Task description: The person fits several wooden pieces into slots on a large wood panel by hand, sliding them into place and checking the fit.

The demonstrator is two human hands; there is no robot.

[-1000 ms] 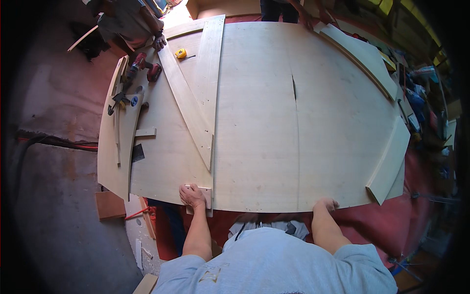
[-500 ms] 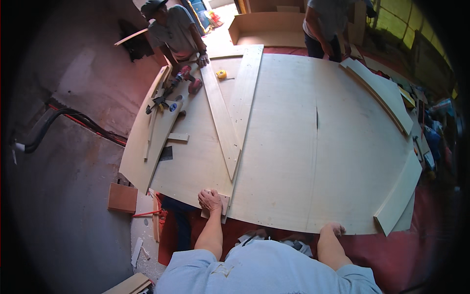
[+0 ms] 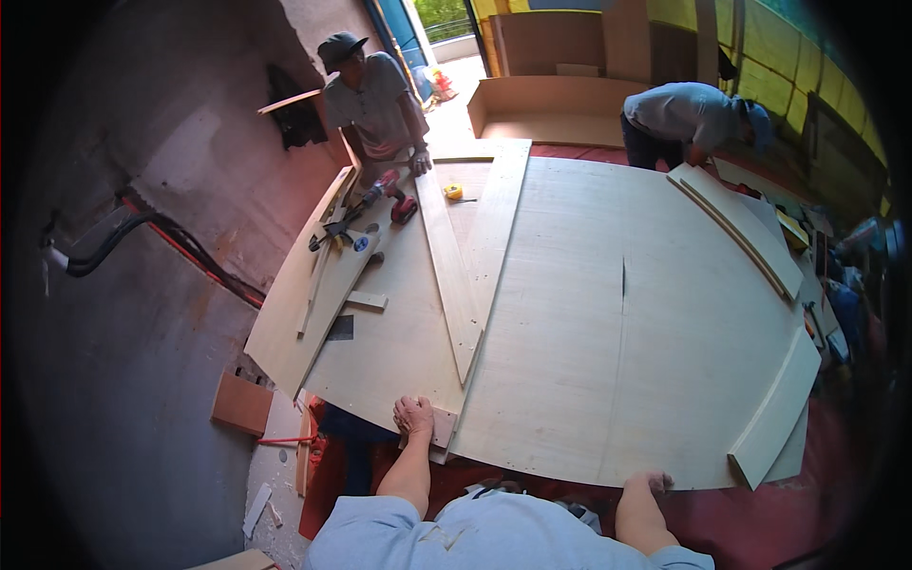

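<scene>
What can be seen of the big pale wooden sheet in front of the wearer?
The sheet is broad, pale, apparently plywood, and lies roughly flat. A narrow dark mark like a slit shows on it, with a faint line running toward the near edge, where the right hand rests. A long board lies along its left; whether the sheet continues beneath is unclear. Smaller pale pieces lie at its right end.
</scene>
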